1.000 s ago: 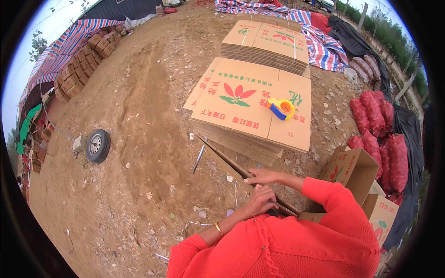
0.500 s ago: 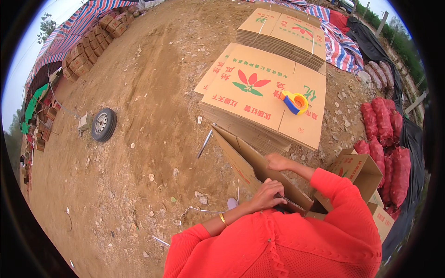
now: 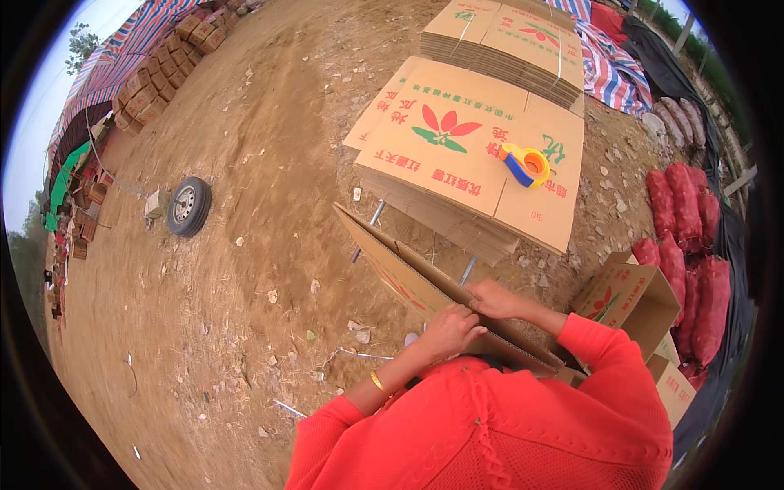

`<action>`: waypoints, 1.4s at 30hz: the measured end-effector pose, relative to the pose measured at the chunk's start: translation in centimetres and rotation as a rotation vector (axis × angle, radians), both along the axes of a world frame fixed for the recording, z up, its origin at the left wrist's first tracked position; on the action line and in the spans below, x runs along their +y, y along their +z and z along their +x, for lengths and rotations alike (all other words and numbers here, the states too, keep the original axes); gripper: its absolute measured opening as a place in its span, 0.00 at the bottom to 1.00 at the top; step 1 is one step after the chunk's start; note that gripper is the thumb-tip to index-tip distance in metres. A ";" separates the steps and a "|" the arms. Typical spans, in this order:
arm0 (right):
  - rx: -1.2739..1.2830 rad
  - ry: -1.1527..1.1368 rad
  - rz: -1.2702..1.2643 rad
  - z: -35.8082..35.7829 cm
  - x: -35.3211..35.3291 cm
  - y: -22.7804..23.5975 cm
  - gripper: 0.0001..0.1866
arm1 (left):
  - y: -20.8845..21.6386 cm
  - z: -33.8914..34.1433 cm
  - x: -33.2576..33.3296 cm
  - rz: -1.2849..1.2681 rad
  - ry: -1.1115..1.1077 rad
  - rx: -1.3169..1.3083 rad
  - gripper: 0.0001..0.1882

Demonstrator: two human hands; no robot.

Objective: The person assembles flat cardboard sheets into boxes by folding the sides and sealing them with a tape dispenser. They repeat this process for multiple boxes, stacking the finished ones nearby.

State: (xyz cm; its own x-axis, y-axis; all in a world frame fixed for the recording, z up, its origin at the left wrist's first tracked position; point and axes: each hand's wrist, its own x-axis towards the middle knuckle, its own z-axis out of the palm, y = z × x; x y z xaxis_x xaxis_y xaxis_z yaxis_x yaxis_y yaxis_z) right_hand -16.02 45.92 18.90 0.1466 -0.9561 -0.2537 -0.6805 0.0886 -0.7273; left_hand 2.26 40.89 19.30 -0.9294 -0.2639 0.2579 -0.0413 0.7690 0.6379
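Both my hands grip a partly folded cardboard carton (image 3: pixel 385 263), held on edge in front of my body. Its two long walls lie close together with a narrow gap between them. My left hand (image 3: pixel 454 330) is closed over the top edge of the near wall. Just beyond it, my right hand (image 3: pixel 495 300) is closed on the far wall's edge; the fingertips of both are partly hidden. Past the carton stands a stack of flat cartons (image 3: pixel 441 175) printed in red and green. A yellow and blue tape dispenser (image 3: pixel 527 166) rests on that stack.
Behind is another strapped carton stack (image 3: pixel 506 41). Opened boxes (image 3: pixel 625 306) stand to my right, beside red mesh sacks (image 3: pixel 706 310). A tyre (image 3: pixel 189 207) lies on the dirt ground at left. Packed boxes (image 3: pixel 147 102) line the far left under a striped tarp (image 3: pixel 122 57).
The carton's walls have come closer together, and its far end has shifted left and away. My right hand has moved nearer to my left hand. The view has shifted slightly.
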 end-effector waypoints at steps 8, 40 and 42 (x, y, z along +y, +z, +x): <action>-0.085 -0.056 -0.150 0.4 1.3 2.7 0.12 | 4.3 -0.3 -0.7 -0.257 -0.041 0.065 0.11; 0.310 -0.034 -0.134 -7.1 4.3 0.4 0.10 | -4.4 1.4 -10.0 -0.471 0.650 -0.550 0.43; 0.329 -0.047 -0.129 -7.3 4.9 0.5 0.11 | -3.9 2.0 -11.5 -0.413 0.777 -0.571 0.52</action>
